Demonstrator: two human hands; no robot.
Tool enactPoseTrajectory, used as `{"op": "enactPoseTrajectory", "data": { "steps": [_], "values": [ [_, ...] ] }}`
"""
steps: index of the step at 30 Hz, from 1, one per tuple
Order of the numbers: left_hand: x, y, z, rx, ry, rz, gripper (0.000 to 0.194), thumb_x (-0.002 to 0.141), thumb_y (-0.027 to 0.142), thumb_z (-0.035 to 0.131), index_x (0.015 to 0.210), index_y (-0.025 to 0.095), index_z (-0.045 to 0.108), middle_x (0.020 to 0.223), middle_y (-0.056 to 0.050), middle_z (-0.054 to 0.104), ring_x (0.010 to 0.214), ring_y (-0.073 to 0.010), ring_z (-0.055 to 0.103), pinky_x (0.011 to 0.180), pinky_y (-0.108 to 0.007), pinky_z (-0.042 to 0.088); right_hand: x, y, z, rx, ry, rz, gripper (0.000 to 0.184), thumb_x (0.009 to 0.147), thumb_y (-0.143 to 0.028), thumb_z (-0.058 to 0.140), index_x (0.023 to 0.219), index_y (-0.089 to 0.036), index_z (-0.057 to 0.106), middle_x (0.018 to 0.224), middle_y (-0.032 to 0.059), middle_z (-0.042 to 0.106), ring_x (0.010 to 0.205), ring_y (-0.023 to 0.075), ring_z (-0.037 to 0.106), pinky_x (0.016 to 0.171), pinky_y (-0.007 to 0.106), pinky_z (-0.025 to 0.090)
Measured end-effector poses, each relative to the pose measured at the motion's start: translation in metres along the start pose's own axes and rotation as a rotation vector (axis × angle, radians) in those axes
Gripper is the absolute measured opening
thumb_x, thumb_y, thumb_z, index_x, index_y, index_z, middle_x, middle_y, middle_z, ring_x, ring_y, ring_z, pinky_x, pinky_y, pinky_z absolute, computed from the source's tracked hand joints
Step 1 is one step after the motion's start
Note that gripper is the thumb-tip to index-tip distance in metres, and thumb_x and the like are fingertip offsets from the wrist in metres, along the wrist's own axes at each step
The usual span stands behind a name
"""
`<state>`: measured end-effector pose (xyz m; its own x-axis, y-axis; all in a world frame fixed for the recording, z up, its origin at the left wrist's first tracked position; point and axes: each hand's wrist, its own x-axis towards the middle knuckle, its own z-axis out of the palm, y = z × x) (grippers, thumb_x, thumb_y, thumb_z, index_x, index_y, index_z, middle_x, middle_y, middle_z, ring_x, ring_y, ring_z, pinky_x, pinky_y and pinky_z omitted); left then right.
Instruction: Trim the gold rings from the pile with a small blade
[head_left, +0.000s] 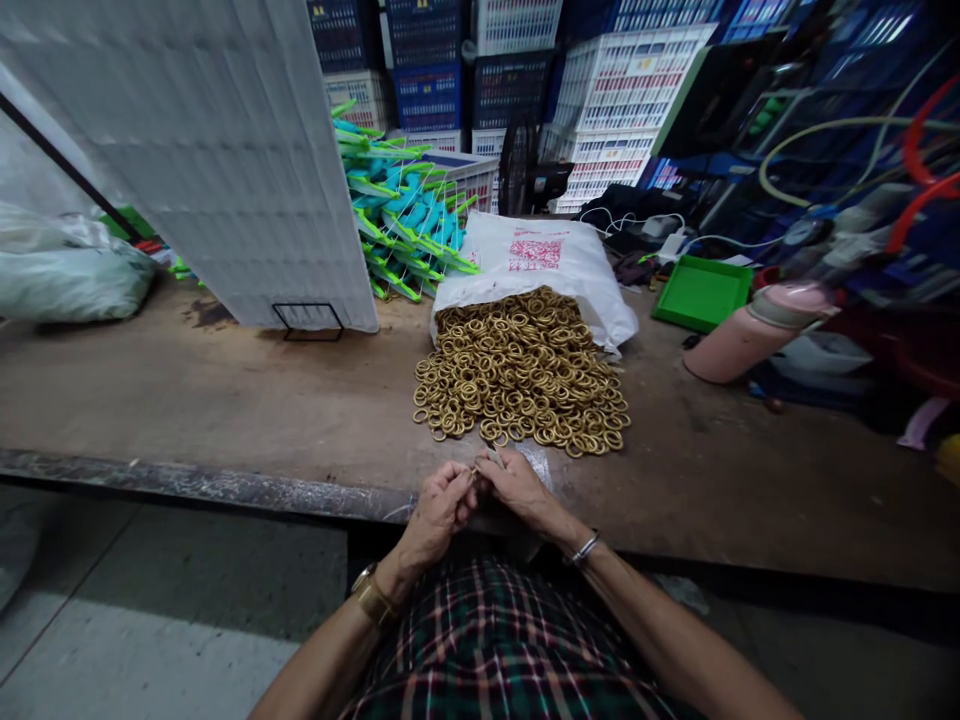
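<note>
My left hand and my right hand meet at the near edge of the workbench, fingers pinched together around something small that looks like a brass ring. A bit of clear plastic film lies under my right hand. Just beyond my hands spreads a heap of brass rings, spilling out of a white plastic bag with red print. A gold watch sits on my left wrist and a silver bangle on my right.
On the brown workbench a large white panel leans at the back left. Nearby are teal and green hangers, a green tray, a pink bottle lying down, a white sack, and stacked crates behind.
</note>
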<state>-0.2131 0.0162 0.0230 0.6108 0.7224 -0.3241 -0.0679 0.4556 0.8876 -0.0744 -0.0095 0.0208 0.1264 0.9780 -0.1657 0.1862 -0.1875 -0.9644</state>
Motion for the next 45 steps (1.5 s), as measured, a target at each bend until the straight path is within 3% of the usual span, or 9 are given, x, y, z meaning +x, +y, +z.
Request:
{"op": "enactPoseTrajectory", "data": {
  "steps": [7, 10, 13, 16, 25, 30, 36, 40, 45],
  "values": [
    [-0.002, 0.000, 0.001, -0.083, 0.019, -0.016, 0.037, 0.071, 0.052, 0.059, 0.072, 0.017, 0.047, 0.052, 0.007, 0.044, 0.038, -0.0023, 0.028, 0.037, -0.017, 0.017, 0.001, 0.001, -0.001, -0.089, 0.031, -0.022, 0.026, 0.081, -0.029, 0.039, 0.061, -0.017, 0.049, 0.054, -0.0039, 0.047, 0.050, 0.0085, 0.040, 0.049, 0.020, 0.031],
    [-0.001, 0.000, 0.000, -0.091, 0.056, 0.015, 0.036, 0.072, 0.051, 0.059, 0.069, 0.018, 0.044, 0.050, 0.007, 0.044, 0.037, -0.0027, 0.028, 0.037, -0.017, 0.018, -0.002, 0.001, -0.001, -0.328, 0.087, -0.095, 0.022, 0.081, -0.026, 0.038, 0.063, -0.018, 0.048, 0.055, -0.0032, 0.046, 0.051, 0.0096, 0.039, 0.051, 0.021, 0.028],
    [0.000, -0.003, -0.002, -0.071, 0.075, 0.046, 0.035, 0.073, 0.050, 0.059, 0.071, 0.017, 0.045, 0.052, 0.007, 0.045, 0.038, -0.0024, 0.029, 0.037, -0.016, 0.019, -0.008, 0.001, 0.001, -0.590, 0.024, -0.206, 0.013, 0.074, -0.016, 0.040, 0.066, -0.019, 0.050, 0.055, -0.0026, 0.046, 0.052, 0.0104, 0.037, 0.052, 0.022, 0.025],
    [0.000, -0.005, -0.004, -0.051, 0.088, 0.052, 0.036, 0.073, 0.051, 0.059, 0.073, 0.018, 0.045, 0.055, 0.007, 0.047, 0.039, -0.0023, 0.031, 0.038, -0.016, 0.019, -0.012, -0.002, 0.003, -0.741, -0.021, -0.246, 0.017, 0.068, -0.009, 0.041, 0.074, -0.019, 0.054, 0.059, -0.0012, 0.051, 0.053, 0.0112, 0.038, 0.053, 0.024, 0.023],
    [-0.001, -0.007, -0.007, 0.054, 0.106, 0.072, 0.036, 0.075, 0.053, 0.055, 0.072, 0.018, 0.044, 0.055, 0.006, 0.046, 0.040, -0.0034, 0.031, 0.039, -0.017, 0.021, -0.012, -0.005, 0.004, -0.820, -0.051, -0.244, 0.025, 0.067, -0.010, 0.040, 0.084, -0.018, 0.055, 0.063, 0.0005, 0.055, 0.055, 0.0127, 0.041, 0.054, 0.025, 0.023],
    [-0.008, -0.001, -0.003, 0.128, 0.109, 0.126, 0.036, 0.076, 0.052, 0.054, 0.070, 0.017, 0.045, 0.054, 0.006, 0.045, 0.042, -0.0039, 0.032, 0.041, -0.017, 0.023, -0.009, 0.006, 0.002, -0.865, -0.093, -0.209, 0.024, 0.068, -0.010, 0.039, 0.085, -0.017, 0.054, 0.062, 0.0004, 0.055, 0.054, 0.0124, 0.042, 0.053, 0.025, 0.024],
    [-0.015, 0.012, 0.005, -0.112, -0.008, 0.053, 0.034, 0.075, 0.047, 0.058, 0.067, 0.018, 0.042, 0.050, 0.007, 0.044, 0.039, -0.0034, 0.030, 0.037, -0.017, 0.020, 0.004, 0.024, -0.011, -1.029, 0.080, -0.077, 0.021, 0.076, -0.013, 0.040, 0.090, -0.016, 0.054, 0.071, 0.0046, 0.061, 0.060, 0.0146, 0.051, 0.054, 0.026, 0.023],
    [-0.010, 0.009, -0.002, -0.329, 0.011, -0.054, 0.032, 0.075, 0.045, 0.059, 0.073, 0.017, 0.043, 0.064, 0.003, 0.052, 0.043, -0.0039, 0.038, 0.038, -0.016, 0.023, 0.016, 0.021, -0.018, -1.023, 0.234, -0.064, 0.026, 0.079, -0.012, 0.040, 0.102, -0.016, 0.051, 0.081, 0.0058, 0.064, 0.067, 0.0153, 0.056, 0.057, 0.025, 0.026],
    [-0.007, 0.004, -0.009, -0.366, 0.036, -0.053, 0.027, 0.075, 0.039, 0.059, 0.073, 0.016, 0.047, 0.071, 0.000, 0.055, 0.047, -0.0052, 0.044, 0.039, -0.016, 0.027, 0.028, 0.012, -0.018, -1.054, 0.277, -0.011, 0.023, 0.084, -0.019, 0.042, 0.105, -0.018, 0.050, 0.081, 0.0055, 0.065, 0.070, 0.0162, 0.058, 0.058, 0.025, 0.026]
  ]
}}
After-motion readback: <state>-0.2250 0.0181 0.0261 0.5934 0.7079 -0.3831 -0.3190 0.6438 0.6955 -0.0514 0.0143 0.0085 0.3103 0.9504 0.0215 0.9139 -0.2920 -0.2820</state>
